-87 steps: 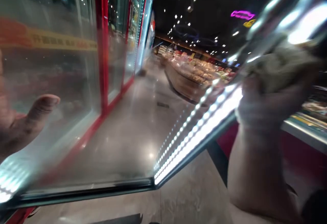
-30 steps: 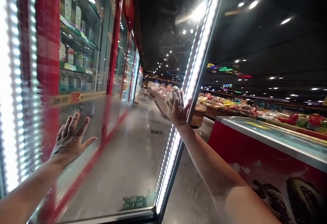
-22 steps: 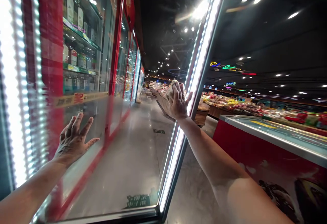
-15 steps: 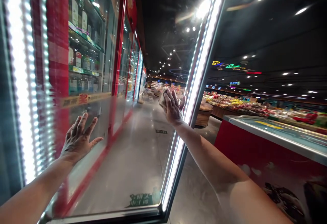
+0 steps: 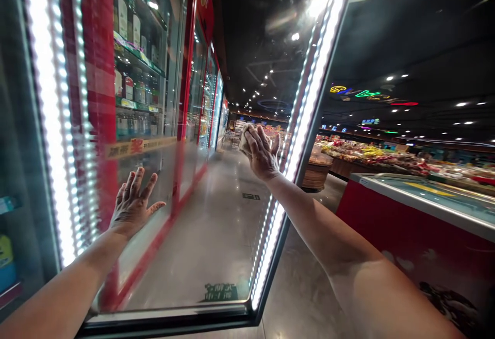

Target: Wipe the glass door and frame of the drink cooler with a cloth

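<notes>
A glass cooler door [image 5: 201, 256] stands open before me, with a dark frame and bright light strips down both sides. My left hand [image 5: 135, 200] is spread flat against the left part of the pane, holding nothing. My right hand [image 5: 264, 157] presses a pale, crumpled cloth [image 5: 244, 140] to the glass near the right light strip [image 5: 270, 238]. The cloth sticks out around its fingertips; the rest is hidden under the palm. Some lettering [image 5: 221, 291] shows low on the pane.
Red-framed coolers [image 5: 185, 117] with bottles [image 5: 133, 24] on shelves line the left, partly seen through the glass. A red chest freezer [image 5: 386, 210] stands close on the right. Beyond are produce displays [image 5: 363, 153] and a round wooden stand [image 5: 315, 171].
My right hand and the cloth have slid left over the glass, away from the right light strip. The door has shifted right in view; my left hand has stayed spread on the pane.
</notes>
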Demonstrator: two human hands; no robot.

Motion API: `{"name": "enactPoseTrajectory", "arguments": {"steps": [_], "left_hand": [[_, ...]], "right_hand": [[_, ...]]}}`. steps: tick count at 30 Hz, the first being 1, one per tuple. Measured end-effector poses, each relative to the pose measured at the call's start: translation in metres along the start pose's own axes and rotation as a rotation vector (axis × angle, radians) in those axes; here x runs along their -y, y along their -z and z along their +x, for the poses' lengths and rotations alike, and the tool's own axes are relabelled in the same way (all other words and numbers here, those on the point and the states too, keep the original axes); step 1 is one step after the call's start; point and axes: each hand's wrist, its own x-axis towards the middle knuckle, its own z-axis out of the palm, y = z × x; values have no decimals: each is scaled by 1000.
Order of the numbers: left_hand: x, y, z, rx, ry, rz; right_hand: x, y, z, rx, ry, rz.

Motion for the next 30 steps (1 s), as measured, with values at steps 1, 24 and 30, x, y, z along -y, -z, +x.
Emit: {"name": "enactPoseTrajectory", "arguments": {"steps": [1, 24, 30], "left_hand": [[3, -3, 0, -37, -18, 17], [19, -25, -1, -50, -21, 122], [14, -17, -2, -23, -5, 130]], "right_hand": [[-1, 1, 6, -8, -7, 2], [54, -27, 7, 36, 55, 61], [64, -25, 33, -20, -11, 58]]}}
